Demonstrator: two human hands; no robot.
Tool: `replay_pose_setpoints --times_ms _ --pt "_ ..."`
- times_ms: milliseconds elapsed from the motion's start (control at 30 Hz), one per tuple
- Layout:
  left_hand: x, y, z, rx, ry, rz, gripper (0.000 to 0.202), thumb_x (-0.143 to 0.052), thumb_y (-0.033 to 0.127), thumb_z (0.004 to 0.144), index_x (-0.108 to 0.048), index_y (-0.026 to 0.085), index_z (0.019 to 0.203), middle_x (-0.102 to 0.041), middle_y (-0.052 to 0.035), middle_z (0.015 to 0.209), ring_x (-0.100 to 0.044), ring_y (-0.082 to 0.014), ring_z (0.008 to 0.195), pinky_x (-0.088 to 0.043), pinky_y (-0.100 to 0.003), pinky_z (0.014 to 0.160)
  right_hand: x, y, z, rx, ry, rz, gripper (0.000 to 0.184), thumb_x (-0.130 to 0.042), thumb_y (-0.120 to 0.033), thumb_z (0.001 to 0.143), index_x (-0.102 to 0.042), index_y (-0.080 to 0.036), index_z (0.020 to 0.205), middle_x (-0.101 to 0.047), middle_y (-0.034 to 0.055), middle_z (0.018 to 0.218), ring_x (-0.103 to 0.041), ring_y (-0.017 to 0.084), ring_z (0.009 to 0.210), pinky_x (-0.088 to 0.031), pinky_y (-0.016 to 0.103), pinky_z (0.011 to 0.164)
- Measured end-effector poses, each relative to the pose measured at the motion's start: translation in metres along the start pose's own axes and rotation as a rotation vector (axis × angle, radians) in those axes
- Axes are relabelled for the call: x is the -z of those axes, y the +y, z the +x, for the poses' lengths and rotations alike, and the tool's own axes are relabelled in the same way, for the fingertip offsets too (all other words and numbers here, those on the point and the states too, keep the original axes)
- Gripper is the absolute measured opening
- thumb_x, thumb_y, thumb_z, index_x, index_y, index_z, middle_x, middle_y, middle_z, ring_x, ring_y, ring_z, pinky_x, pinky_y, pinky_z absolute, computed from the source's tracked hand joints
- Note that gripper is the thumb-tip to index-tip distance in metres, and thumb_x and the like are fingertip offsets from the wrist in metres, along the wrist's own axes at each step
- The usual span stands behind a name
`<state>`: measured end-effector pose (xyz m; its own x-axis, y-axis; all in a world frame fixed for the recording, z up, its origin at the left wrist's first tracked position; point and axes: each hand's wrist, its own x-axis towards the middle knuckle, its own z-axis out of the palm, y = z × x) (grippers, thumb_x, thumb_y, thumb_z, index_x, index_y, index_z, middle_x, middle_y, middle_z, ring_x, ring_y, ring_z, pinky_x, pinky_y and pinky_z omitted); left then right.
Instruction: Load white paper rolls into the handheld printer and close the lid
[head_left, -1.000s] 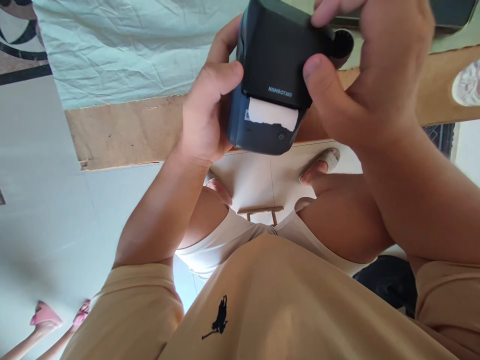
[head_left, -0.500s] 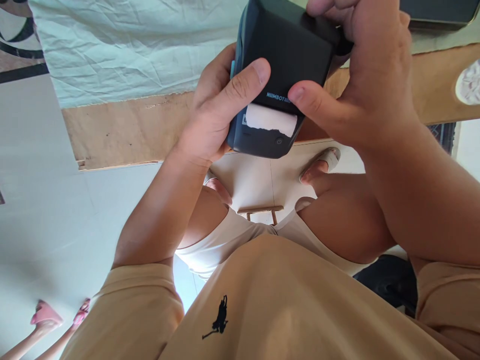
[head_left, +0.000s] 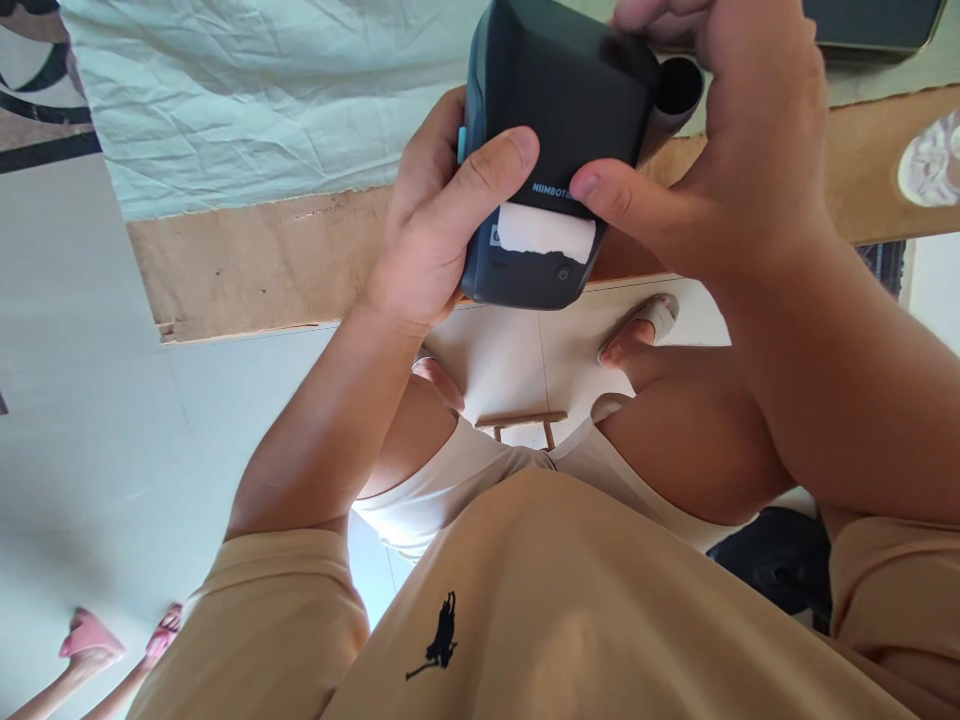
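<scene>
A dark label printer [head_left: 559,110] marked NIIMBOT is held up between both hands, near the top of the head view. A torn strip of white label paper [head_left: 547,232] sticks out of its slot, above a power button. My left hand [head_left: 450,195] wraps round the printer's left side, thumb lying on the lid beside a light blue tab. My right hand [head_left: 720,170] grips the other side, its thumb on the lid by the lettering and its fingertips at the far corner. Beyond the printer, a dark cylinder [head_left: 679,90] shows in part by my right hand.
A wooden table [head_left: 255,265] with a pale green cloth [head_left: 262,100] lies beyond. A black box-like object [head_left: 874,25] sits at the far right, near a clear patterned glass object [head_left: 934,165]. Another person's feet in pink slippers [head_left: 90,635] stand at lower left.
The printer has tilted and shifted slightly in my hands. More of the dark cylinder beside it now shows. Both hands keep their hold.
</scene>
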<state>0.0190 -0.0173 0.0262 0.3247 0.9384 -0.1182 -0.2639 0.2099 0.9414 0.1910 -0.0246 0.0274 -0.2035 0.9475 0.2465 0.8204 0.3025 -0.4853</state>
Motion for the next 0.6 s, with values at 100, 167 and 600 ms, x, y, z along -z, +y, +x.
replay_pose_setpoints --times_ms 100,167,600 --pt "-0.001 -0.001 0.000 -0.015 0.003 -0.009 0.009 -0.056 0.031 0.072 -0.052 0.023 0.072 -0.051 -0.0019 0.070 -0.052 -0.0125 0.063 -0.034 -0.025 0.053 0.000 0.001 0.001 0.003 -0.009 -0.023 0.061 -0.037 -0.061 0.067 -0.035 -0.024 0.116 -0.038 -0.0026 0.116 -0.043 0.011 0.103 -0.038 0.032 0.093" --pt "0.000 -0.001 0.001 -0.012 0.010 -0.032 0.010 -0.056 0.032 0.072 -0.052 0.023 0.072 -0.051 -0.0014 0.068 -0.051 -0.0124 0.060 -0.034 -0.026 0.053 0.000 0.001 0.000 0.001 -0.003 -0.031 0.061 -0.038 -0.062 0.067 -0.035 -0.024 0.115 -0.039 -0.0025 0.115 -0.043 0.011 0.103 -0.039 0.032 0.092" --pt "-0.004 0.003 0.001 -0.010 -0.026 -0.136 0.007 -0.044 0.030 0.079 -0.049 0.024 0.081 -0.062 -0.0003 0.094 -0.055 -0.0193 0.101 -0.041 -0.025 0.062 0.004 -0.008 -0.006 -0.043 -0.053 -0.160 0.059 -0.023 -0.065 0.071 -0.027 -0.033 0.120 -0.034 -0.0103 0.120 -0.037 0.009 0.114 -0.030 0.034 0.100"
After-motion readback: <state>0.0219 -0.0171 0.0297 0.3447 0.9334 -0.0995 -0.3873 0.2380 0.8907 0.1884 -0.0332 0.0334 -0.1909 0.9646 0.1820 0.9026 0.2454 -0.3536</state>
